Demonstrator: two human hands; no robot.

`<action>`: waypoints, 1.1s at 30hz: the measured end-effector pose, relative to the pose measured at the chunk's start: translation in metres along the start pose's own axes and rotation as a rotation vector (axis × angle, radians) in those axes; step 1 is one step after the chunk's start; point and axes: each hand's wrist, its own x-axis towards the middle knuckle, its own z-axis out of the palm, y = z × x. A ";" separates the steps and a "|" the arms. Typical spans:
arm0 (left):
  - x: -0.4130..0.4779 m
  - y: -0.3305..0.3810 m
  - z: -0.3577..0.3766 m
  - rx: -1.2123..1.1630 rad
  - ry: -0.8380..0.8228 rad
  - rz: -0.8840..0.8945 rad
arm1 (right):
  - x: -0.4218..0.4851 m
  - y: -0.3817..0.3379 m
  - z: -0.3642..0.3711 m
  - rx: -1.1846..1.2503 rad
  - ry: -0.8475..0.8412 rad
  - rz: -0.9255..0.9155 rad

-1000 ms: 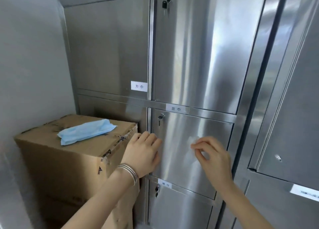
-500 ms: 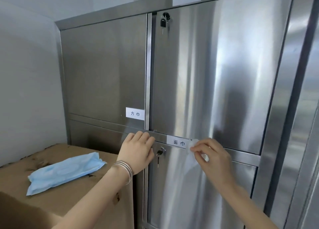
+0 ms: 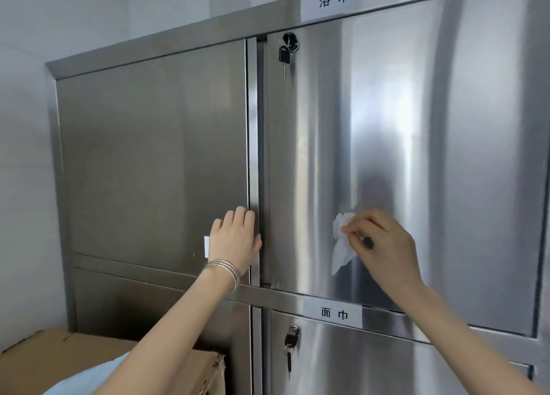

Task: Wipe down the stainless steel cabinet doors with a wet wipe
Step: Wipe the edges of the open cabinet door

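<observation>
We note the right hand (image 3: 384, 245) pinching the wet wipe (image 3: 342, 245) between the thumb and the first fingers (image 3: 357, 225), which curl tight on a bunched corner. The rest of the wipe hangs loose below the fingers and lies against the upper right door (image 3: 416, 126). We judge that the bunching gives a firm pad to press on the steel. The wipe sits low on that door, a little above its bottom edge, with the tall panel rising above the fingers. We cannot tell wiped steel from unwiped under the glare. The left hand (image 3: 235, 239) holds nothing. Its fingers (image 3: 238, 219) lie nearly straight and flat on the upper left door (image 3: 148, 156), with the tips beside the vertical post (image 3: 253, 126) between the doors and the thumb at the post's edge. We read this as a brace against the push of wiping. The bangles (image 3: 223, 268) sit at the left wrist. A key (image 3: 286, 52) hangs in the lock well above the right fingers, so an upward stroke should skirt it. A cardboard box (image 3: 89, 362) stands below the left forearm.
</observation>
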 end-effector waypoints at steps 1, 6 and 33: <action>0.006 -0.001 0.006 -0.016 -0.016 -0.019 | 0.003 0.001 0.005 -0.004 -0.007 0.009; 0.018 -0.001 0.021 -0.048 0.028 -0.064 | 0.007 0.007 0.024 -0.017 0.033 -0.001; -0.094 0.010 -0.141 -0.003 0.062 -0.219 | -0.012 -0.034 -0.065 0.115 0.044 -0.161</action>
